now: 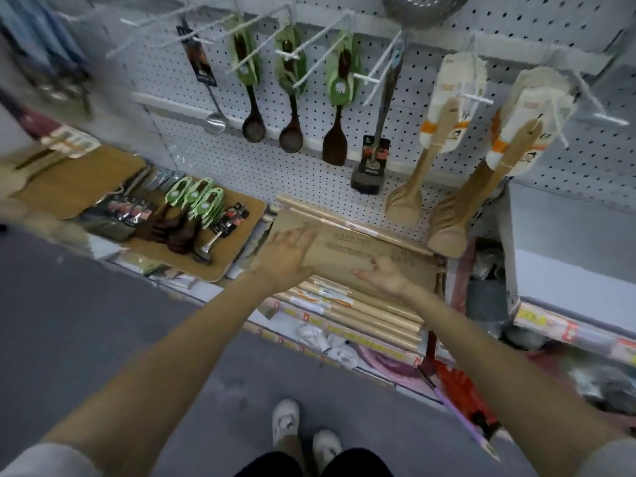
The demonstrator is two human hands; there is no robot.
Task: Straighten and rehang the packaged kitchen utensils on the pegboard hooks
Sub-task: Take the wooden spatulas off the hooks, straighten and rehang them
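Carded spoons loose on board: light, stiff, card likely flimsy, best taken near hang hole; left grip, right grip flat on cardboard, fingers straight, holding nothing

Utensils hang on the pegboard above a shelf-laid cardboard sheet.

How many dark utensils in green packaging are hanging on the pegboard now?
3, side by side: the left spoon, the middle spoon and the spatula on the right. More may hang hidden behind each.
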